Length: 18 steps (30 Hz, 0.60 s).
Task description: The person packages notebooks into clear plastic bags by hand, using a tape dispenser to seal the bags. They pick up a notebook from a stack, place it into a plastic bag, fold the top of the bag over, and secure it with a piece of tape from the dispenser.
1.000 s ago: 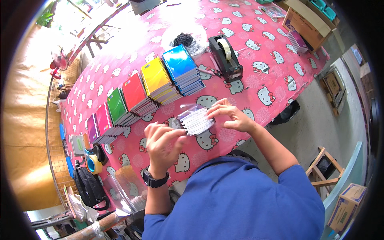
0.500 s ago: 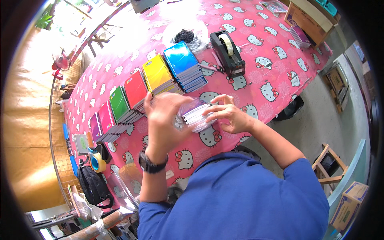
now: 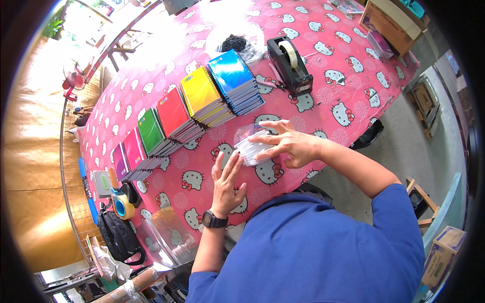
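A small bundle wrapped in clear plastic (image 3: 251,149) lies on the table in front of me, with white page-like edges showing through. My right hand (image 3: 295,145) reaches over its right side, fingers spread and fingertips resting on the plastic. At its left lower corner, my left hand (image 3: 227,189) touches it with outstretched fingers, the thumb apart. Beyond the bundle runs a row of spiral notebook stacks: blue (image 3: 230,70), yellow (image 3: 200,91), red (image 3: 174,113), green (image 3: 151,130), pink (image 3: 134,148) and purple (image 3: 120,160).
A black tape dispenser (image 3: 295,76) stands behind the bundle, beside pink-handled pliers (image 3: 268,83). Wide tape rolls (image 3: 123,206) and a black bag (image 3: 117,232) are at the left edge. Clear plastic sheets (image 3: 169,240) lie near left. A cardboard box (image 3: 389,25) stands far right.
My left hand has come down from above the bundle to its lower left corner, fingers now straightened. The right hand has stayed at the bundle's right side, its fingers flatter on the plastic.
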Each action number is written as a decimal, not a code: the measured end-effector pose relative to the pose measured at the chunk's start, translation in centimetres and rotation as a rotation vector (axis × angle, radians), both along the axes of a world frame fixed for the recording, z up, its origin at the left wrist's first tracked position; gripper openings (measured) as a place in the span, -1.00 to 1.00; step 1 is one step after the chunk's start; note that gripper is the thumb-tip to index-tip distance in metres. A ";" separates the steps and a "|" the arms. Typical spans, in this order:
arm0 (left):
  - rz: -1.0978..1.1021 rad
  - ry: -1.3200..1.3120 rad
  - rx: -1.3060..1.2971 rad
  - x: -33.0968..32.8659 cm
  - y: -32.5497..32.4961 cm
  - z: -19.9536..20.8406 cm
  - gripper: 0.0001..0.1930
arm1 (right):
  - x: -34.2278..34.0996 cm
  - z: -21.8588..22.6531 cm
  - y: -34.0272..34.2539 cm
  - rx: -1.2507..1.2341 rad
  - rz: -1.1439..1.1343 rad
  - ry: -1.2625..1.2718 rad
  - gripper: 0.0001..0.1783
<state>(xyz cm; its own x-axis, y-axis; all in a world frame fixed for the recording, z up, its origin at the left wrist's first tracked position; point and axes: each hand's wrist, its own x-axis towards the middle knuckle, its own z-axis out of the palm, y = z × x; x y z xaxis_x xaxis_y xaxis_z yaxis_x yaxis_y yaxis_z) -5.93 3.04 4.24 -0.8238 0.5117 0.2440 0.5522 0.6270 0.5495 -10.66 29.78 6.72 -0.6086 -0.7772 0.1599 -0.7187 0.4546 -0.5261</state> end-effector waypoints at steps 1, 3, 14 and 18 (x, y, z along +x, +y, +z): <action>-0.001 0.032 0.000 -0.2 -0.1 0.1 -0.26 | -0.1 0.2 0.0 0.048 0.015 -0.017 -0.19; -0.031 0.001 -0.006 -0.5 -0.3 0.2 -0.24 | -0.1 0.5 0.1 0.087 0.027 -0.038 -0.17; -0.209 -0.022 -0.184 -3.2 1.9 1.1 -0.26 | -4.6 0.3 -0.2 -0.362 0.188 -0.789 -0.54; -0.160 0.060 -0.209 -3.1 2.6 0.8 -0.28 | -5.2 -3.4 -1.5 -0.562 -0.287 -0.972 -0.48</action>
<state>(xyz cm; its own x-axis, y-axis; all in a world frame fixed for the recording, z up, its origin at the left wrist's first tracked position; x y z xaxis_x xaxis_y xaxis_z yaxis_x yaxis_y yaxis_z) -9.07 5.64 5.03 -0.7158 0.6784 0.1654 0.6810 0.6258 0.3803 -15.84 28.30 3.32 -0.8066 -0.5587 -0.1931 0.1915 0.0621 -0.9795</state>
